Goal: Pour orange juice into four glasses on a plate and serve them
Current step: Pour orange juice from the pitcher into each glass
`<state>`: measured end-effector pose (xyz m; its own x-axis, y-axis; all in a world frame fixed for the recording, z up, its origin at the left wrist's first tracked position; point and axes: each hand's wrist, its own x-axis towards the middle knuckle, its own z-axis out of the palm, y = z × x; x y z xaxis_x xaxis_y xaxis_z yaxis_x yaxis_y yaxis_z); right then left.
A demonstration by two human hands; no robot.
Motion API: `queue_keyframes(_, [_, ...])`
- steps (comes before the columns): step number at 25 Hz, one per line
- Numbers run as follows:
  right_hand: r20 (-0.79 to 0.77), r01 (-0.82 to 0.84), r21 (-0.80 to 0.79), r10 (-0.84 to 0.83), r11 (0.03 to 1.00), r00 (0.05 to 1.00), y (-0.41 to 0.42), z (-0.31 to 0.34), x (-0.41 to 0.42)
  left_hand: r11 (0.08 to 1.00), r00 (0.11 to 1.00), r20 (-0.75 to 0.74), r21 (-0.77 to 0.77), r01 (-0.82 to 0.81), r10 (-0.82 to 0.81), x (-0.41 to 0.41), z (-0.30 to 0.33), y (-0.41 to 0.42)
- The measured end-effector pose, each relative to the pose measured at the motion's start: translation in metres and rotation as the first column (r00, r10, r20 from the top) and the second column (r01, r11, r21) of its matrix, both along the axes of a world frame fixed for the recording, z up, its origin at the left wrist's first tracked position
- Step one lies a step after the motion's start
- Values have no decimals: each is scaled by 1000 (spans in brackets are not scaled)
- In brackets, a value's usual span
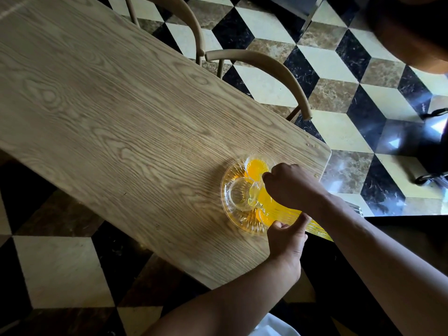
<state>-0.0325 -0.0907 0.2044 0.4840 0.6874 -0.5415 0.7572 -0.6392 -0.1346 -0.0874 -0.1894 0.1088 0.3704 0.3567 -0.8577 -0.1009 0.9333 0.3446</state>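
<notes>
Wooden surface [109,112], cut-glass plate [232,223] near its corner: brittle, slick, top-heavy with juice. Right hand [293,187] clenched on the jug [312,225], tipping toward the empty glass [240,194]; left fingers [278,225] pinch the rim.

Looking down at a long pale wood-grain table [109,112], w/ a round cut-glass plate [226,187] near its corner. My right hand [291,187] is tipping a ribbed clear jug of orange juice [312,225] over the glasses; spout sits just past an empty clear glass [240,194]. Far glass full of orange juice [257,166] at the plate's back edge, another filled one partly hidden under the jug. My left hand [287,238] steadies the jug from below. Two curved tan wooden chair backs [271,66] beside the table, over a black, cream & brown cube-pattern tile floor [339,98].
</notes>
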Motion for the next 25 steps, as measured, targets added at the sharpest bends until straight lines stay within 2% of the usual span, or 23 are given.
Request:
queue_keyframes(15, [-18,-45,-26,44,999,999,2,5,-5,998,999,35,-56,-34,36,4,0,-4])
queue_keyframes(19, [-30,3,-57,-5,998,1000,5,7,-7,997,998,34,-61,-54,56,5,0,-4])
queue_keyframes(25, [18,-86,-80,87,993,996,7,8,-9,997,996,72,-72,-42,47,1,-1,-2])
